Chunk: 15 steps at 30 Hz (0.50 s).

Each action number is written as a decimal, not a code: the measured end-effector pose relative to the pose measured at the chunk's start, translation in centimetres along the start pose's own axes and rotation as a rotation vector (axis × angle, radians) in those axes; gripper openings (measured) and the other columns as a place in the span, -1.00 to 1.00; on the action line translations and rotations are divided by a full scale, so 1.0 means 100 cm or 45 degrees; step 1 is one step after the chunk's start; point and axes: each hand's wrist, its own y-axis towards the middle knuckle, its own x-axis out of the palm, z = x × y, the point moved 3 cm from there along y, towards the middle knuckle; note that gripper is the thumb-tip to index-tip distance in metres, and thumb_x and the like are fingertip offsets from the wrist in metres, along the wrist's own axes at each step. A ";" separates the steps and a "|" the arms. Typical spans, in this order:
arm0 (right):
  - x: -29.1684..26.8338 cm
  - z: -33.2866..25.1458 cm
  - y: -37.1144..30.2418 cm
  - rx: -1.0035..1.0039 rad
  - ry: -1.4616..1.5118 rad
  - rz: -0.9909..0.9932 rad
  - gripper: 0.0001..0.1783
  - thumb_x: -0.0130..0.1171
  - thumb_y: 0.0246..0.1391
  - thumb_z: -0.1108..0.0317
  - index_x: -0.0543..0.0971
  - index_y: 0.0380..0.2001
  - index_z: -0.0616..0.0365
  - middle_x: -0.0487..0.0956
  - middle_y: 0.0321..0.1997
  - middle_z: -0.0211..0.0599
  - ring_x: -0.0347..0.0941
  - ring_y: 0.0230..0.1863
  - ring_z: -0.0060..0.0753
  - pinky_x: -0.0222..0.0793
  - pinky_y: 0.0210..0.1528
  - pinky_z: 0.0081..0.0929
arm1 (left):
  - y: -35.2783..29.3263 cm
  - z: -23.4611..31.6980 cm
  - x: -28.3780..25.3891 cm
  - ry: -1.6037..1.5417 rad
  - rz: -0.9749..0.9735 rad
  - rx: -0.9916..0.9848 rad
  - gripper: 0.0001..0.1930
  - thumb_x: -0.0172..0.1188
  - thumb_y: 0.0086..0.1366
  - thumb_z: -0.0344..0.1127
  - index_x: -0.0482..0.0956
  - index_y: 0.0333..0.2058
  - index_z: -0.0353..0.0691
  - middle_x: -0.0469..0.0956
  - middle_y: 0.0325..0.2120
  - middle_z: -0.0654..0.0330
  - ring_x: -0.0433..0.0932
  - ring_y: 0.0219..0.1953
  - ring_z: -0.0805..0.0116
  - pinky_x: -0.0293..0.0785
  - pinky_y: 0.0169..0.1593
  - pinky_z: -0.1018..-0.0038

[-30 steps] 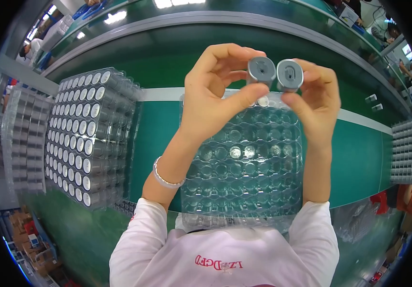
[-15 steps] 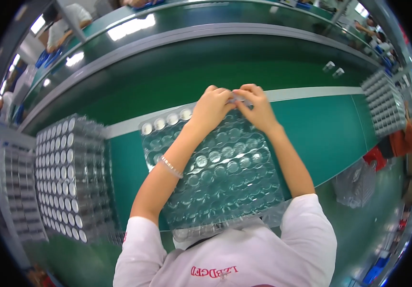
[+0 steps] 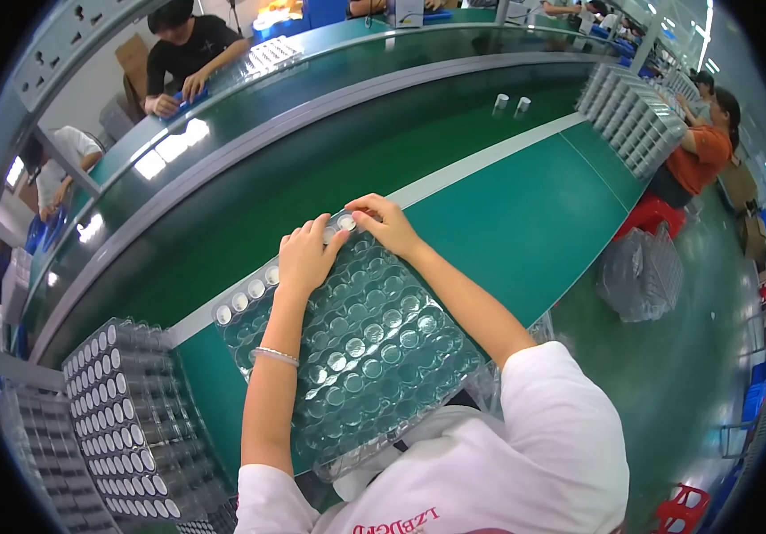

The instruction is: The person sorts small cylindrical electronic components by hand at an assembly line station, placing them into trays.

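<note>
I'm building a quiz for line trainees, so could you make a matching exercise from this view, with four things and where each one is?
Things
1. clear tray
2. bracelet
3. two loose cylinders
4. stack of trays

Places
A. on the dark green surface, beyond the pale strip
B. at the lower left of the picture
C. beneath the left hand and right hand
D. around the left forearm

Right pairs: 1-C, 2-D, 3-A, 4-B
</note>
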 end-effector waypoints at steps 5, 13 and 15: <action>-0.006 0.006 -0.010 0.048 -0.028 0.170 -0.83 0.06 -0.02 0.42 0.53 -0.34 0.25 0.52 -0.33 -0.29 0.45 -0.35 -0.55 0.35 -0.29 -0.63 | -0.003 0.002 0.004 0.004 0.124 0.075 -0.56 0.01 0.15 0.03 0.47 -0.16 -0.20 0.52 -0.39 0.08 0.50 -0.34 0.16 0.33 -0.24 0.28; -0.037 -0.073 0.028 -0.450 -0.001 0.361 -0.75 0.07 -0.09 0.56 0.46 -0.25 0.19 0.34 -0.27 -0.37 0.32 -0.36 -0.59 0.30 -0.30 -0.68 | -0.010 -0.007 -0.001 -0.030 0.225 0.105 -0.55 0.00 0.15 0.05 0.48 -0.18 -0.21 0.52 -0.43 0.07 0.49 -0.35 0.12 0.34 -0.23 0.27; -0.075 -0.141 0.058 -0.660 -0.221 0.467 -0.74 0.05 -0.07 0.57 0.41 -0.22 0.22 0.35 -0.18 -0.36 0.31 -0.28 -0.57 0.28 -0.19 -0.65 | -0.010 -0.002 -0.006 -0.033 0.232 0.088 -0.55 0.00 0.15 0.05 0.48 -0.19 -0.21 0.52 -0.43 0.07 0.49 -0.34 0.12 0.34 -0.22 0.27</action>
